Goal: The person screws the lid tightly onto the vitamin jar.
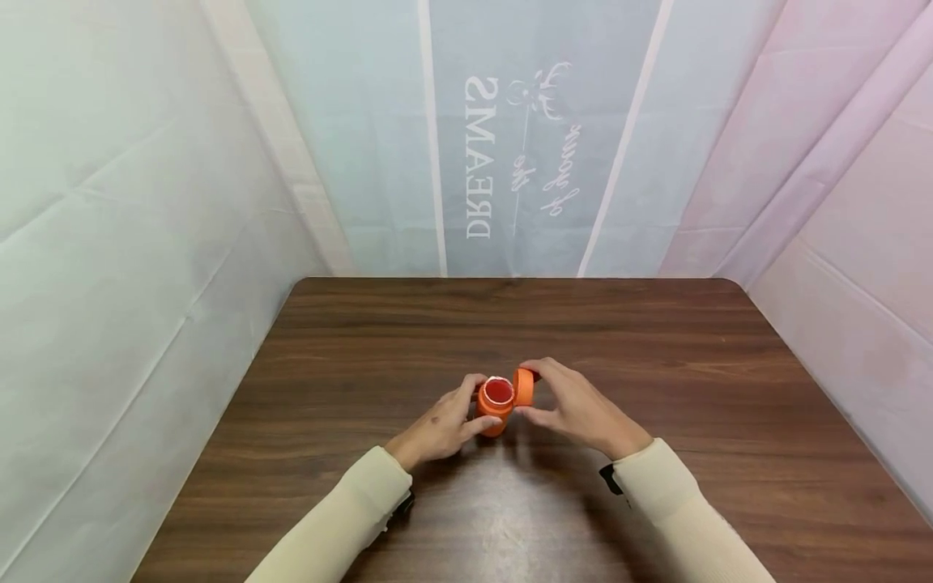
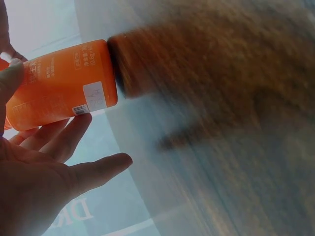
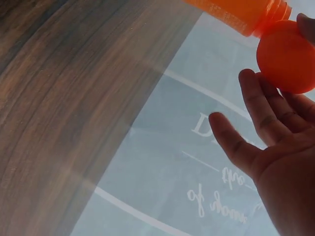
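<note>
An orange plastic bottle (image 1: 492,423) stands upright at the middle of the table, its base at the tabletop. Its mouth is uncovered, with a ragged white ring round the rim and red showing inside. My left hand (image 1: 441,424) grips the bottle from the left, thumb on the near side. Printed text and a white barcode label (image 2: 94,97) show on the bottle in the left wrist view. My right hand (image 1: 583,409) holds the round orange cap (image 1: 523,387) between thumb and fingers, tilted on edge just right of the mouth. In the right wrist view, the cap (image 3: 285,56) overlaps the bottle's threaded neck.
The dark wood-grain table (image 1: 350,348) has a glossy sheen near its front. Behind it hangs a pale blue cloth (image 1: 386,162) with white stripes and mirrored lettering. White cloth walls (image 1: 131,283) close in the left and right sides.
</note>
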Demonstrator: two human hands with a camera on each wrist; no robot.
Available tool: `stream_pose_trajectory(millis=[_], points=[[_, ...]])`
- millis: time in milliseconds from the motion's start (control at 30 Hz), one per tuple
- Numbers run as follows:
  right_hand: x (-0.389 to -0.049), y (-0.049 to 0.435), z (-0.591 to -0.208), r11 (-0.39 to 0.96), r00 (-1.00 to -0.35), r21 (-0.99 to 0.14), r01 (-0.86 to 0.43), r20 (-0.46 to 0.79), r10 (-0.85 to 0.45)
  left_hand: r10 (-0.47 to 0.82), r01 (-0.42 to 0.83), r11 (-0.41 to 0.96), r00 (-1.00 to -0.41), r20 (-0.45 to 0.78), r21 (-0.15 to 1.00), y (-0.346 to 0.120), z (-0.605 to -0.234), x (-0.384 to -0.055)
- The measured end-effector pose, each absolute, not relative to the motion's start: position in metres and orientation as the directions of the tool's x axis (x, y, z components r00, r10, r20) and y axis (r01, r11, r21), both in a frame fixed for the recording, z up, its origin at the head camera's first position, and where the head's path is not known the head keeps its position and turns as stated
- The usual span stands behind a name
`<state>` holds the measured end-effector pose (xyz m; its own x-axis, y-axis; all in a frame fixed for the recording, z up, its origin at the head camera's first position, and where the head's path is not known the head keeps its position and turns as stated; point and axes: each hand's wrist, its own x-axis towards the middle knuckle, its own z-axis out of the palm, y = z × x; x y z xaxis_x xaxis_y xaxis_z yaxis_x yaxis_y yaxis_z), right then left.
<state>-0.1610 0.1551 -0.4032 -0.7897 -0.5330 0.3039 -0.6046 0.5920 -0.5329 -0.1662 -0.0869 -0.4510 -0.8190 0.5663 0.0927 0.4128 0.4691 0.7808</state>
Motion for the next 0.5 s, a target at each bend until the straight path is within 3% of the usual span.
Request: stream_pose_trajectory(millis=[200,500], points=[[-0.163,0.146,-0.396,0.571,-0.773,-0.543,-0.616,0.278,-0.570,0.576,0.404,0.470,-0.814,0.074,0.785,-0.087,-0.449,-0.167],[-0.169,0.136,-0.388,0.602,-0.734,-0.439,-0.667,0.247,-0.632,0.586,0.404,0.484,-0.809,0.056,0.776,-0.087,-0.449,-0.170]])
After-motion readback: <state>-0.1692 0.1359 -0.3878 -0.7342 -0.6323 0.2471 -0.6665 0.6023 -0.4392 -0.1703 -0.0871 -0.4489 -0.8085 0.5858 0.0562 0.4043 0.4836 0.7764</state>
